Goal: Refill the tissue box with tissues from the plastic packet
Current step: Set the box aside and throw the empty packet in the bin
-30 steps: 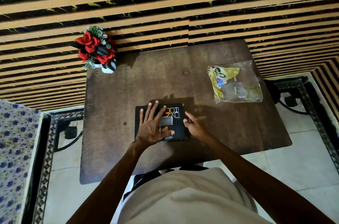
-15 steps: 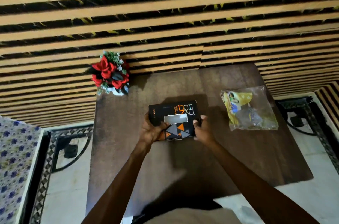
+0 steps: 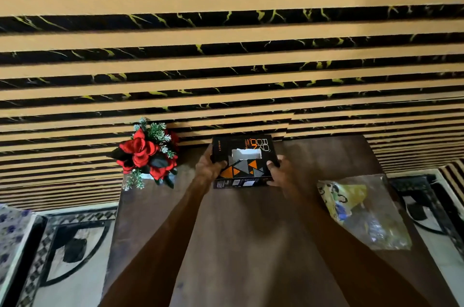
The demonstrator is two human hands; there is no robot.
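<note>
A black tissue box (image 3: 243, 161) with orange and grey triangles and a white slot on top is at the far side of the brown table (image 3: 251, 231). My left hand (image 3: 209, 168) grips its left end and my right hand (image 3: 278, 172) grips its right end. Whether the box rests on the table or is held just above it I cannot tell. The clear plastic packet (image 3: 364, 211) with yellow print lies flat on the table to the right, apart from both hands.
A small pot of red artificial flowers (image 3: 148, 154) stands at the table's far left corner, close to my left hand. A wall of tan and black stripes rises behind the table. Patterned floor shows on both sides.
Both hands took hold of the box's ends and carried it away from me toward the far edge of the table. The camera tilted upward.
</note>
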